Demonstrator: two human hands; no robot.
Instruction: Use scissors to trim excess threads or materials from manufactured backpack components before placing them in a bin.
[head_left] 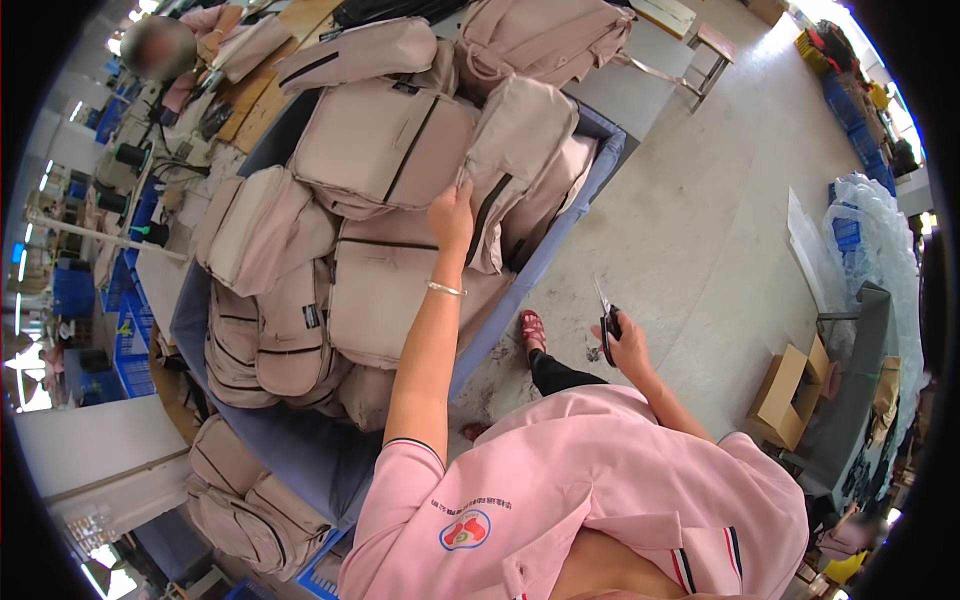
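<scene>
My left hand (452,214) reaches forward over a heap of beige-pink backpacks, its fingers pinched on the edge of one upper backpack (520,130) that has a dark zip. Beneath and beside it lie more backpacks of the same colour, among them a wide one (385,145) with a dark zip line. They fill a large bin with a blue-grey cloth lining (500,325). Off to the right, over the floor, my right hand (630,350) holds black-handled scissors (608,325), blades pointing up and away from me.
More backpacks (255,500) lie at the lower left beside the bin. A wooden stool (714,45) stands far off. On the right are an open cardboard box (785,395) and clear plastic wrap (875,240). Another person (205,35) sits at the far left among sewing gear.
</scene>
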